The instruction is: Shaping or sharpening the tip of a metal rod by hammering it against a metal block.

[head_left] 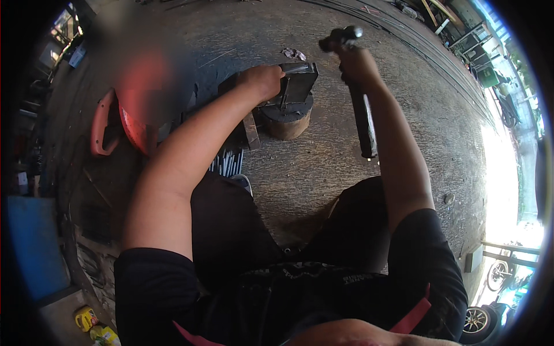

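My right hand [358, 68] is closed around a hammer [363, 124], gripping it close to the head. The hammer is raised, and its dark handle hangs down toward me below the fist. My left hand [264, 82] is closed on one end of a short metal rod [297, 68]. That rod lies along the top of a dark metal block [301, 86], which acts as a raised surface on a round wooden stump [288, 126]. The fingertips of my left hand are partly hidden behind its back. The hammer head is apart from the rod, to its upper right.
Several metal rods [229, 163] lie beside my left knee. A flat metal bar [251, 131] leans by the stump. An orange-red machine with a handle [104, 124] stands at left, partly blurred. Crumpled scrap [294, 54] lies beyond the block; long rods [398, 36] stretch along the far floor.
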Demonstrator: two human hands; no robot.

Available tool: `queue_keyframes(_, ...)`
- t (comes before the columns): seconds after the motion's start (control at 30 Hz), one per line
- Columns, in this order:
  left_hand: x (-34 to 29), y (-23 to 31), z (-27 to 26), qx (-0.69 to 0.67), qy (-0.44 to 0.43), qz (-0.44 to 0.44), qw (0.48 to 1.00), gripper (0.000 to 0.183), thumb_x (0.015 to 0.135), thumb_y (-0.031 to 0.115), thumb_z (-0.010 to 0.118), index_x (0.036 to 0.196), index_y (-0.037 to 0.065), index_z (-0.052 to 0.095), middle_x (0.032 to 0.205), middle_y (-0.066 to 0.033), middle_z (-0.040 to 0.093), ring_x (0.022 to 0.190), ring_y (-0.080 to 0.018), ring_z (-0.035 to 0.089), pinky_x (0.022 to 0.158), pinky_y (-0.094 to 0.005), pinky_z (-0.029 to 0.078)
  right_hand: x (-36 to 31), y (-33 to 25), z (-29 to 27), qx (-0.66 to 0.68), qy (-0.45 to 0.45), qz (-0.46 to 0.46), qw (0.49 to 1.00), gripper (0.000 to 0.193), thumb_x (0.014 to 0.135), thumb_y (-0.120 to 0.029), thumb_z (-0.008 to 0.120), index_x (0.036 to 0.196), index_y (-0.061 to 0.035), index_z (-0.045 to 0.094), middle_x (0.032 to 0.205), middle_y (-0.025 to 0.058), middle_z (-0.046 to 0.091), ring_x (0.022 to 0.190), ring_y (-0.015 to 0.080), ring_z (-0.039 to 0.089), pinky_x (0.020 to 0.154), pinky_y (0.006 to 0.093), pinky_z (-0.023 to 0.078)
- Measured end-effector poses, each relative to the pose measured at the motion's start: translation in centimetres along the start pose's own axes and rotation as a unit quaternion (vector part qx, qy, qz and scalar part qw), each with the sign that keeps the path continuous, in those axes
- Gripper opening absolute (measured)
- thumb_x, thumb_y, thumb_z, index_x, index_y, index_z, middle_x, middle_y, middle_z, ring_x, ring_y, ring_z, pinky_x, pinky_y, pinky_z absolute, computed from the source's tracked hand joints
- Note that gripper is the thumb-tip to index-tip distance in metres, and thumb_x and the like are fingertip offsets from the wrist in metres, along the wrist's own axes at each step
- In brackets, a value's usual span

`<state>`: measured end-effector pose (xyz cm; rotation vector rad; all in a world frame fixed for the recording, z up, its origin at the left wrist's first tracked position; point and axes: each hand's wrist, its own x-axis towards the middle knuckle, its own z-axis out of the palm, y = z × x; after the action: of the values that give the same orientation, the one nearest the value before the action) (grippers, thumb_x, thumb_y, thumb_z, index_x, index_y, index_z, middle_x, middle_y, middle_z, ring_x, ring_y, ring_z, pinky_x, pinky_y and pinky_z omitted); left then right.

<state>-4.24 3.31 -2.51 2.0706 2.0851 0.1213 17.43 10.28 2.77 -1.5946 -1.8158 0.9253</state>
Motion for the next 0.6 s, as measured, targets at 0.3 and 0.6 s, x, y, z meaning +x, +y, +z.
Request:
queue_keyframes(0.3, -0.2, -0.1, 0.1, -0.025, 0.008, -0.009, 1.0, 0.036, 0.099, 0.032, 0.041, 0.107, 0.009, 0.066, 0.106, -0.0206, 0.067, 0.104, -0.0379, 0.063, 0.089, -0.0484, 0.049, -3.1, -4.9, -2.1, 0.131, 0.16, -0.157, 0.966, 0.038, 0.091, -0.039, 0.063, 0.091, -0.0012, 0.064, 0.067, 0.008, 0.064, 0.057, 0.0162, 0.064, 0.049, 0.0309, 0.05)
queue_keyframes(0.6, 1.0, 0.0, -0.1, -0.049, -0.043, -0.027, 0.997, 0.041, 0.1, 0.031, 0.038, 0.115, 0.002, 0.064, 0.115, -0.0227, 0.064, 0.11, -0.0382, 0.06, 0.095, -0.0465, 0.046, -1.8, -1.8, -0.9, -0.007, 0.051, -0.091, 0.995, 0.039, 0.09, -0.042, 0.059, 0.101, -0.0053, 0.065, 0.074, 0.0087, 0.067, 0.069, 0.0201, 0.07, 0.062, 0.0345, 0.055)
